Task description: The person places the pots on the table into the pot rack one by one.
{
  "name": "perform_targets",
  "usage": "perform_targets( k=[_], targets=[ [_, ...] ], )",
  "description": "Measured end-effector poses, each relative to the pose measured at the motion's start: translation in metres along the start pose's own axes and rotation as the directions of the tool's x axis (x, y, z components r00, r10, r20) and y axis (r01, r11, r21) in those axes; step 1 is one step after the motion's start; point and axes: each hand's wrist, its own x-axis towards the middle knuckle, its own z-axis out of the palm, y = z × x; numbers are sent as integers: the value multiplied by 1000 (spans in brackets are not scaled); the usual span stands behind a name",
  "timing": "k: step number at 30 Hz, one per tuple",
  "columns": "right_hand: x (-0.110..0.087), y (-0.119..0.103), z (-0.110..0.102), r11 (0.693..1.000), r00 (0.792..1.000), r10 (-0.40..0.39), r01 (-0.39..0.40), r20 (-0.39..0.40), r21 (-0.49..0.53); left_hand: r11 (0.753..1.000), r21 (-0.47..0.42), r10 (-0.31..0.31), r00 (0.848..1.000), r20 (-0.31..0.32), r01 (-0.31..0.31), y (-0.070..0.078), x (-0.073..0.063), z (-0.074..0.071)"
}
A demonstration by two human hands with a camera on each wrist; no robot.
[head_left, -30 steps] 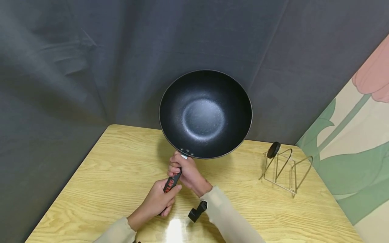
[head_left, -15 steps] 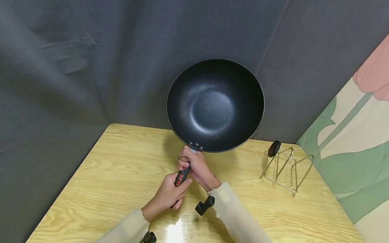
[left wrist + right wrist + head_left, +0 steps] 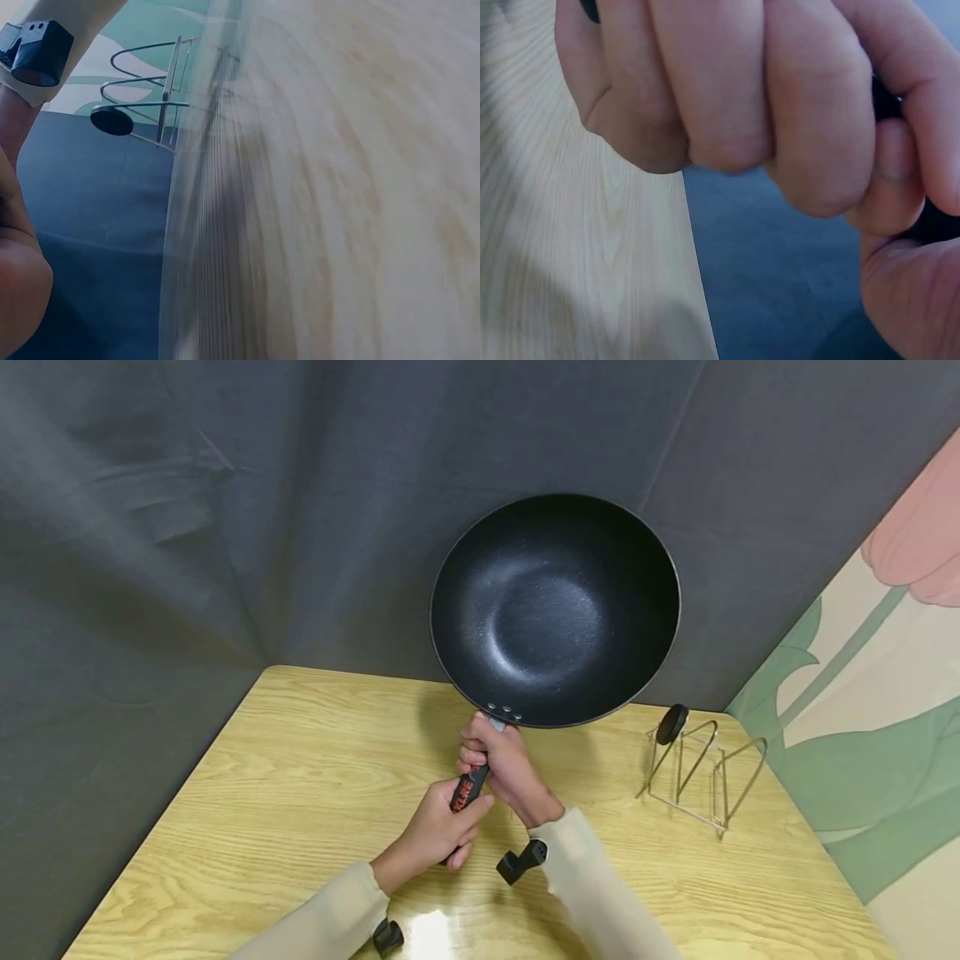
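Observation:
A large black wok point(image 3: 555, 610) is held up in the head view, its hollow facing me and its rim in front of the dark curtain. My right hand point(image 3: 506, 767) grips the black handle point(image 3: 469, 787) close to the rivets, fingers wrapped round it. Lower on the same handle, my left hand point(image 3: 438, 827) holds the end part, thumb lying along it beside the red lettering. In the right wrist view the curled fingers point(image 3: 712, 90) of the right hand fill the top and hide most of the handle. The left wrist view shows no wok.
A wire rack point(image 3: 693, 772) with a black round disc point(image 3: 672, 724) on one loop stands at the right of the wooden table point(image 3: 300, 777). Behind hangs a dark curtain point(image 3: 337, 510); a flower-patterned wall point(image 3: 885, 718) borders the right side.
Wok and both hands have shifted right and upward in the head view, and the wok looks slightly larger. Both grips are unchanged, and the rack has stayed in place.

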Motion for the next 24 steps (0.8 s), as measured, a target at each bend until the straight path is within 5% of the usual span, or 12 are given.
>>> perform_targets(
  k=[24],
  targets=[
    [-29, -29, -14, 987, 987, -52, 27, -155, -160, 985, -166, -20, 988, 150, 46, -7, 19, 30]
  ],
)
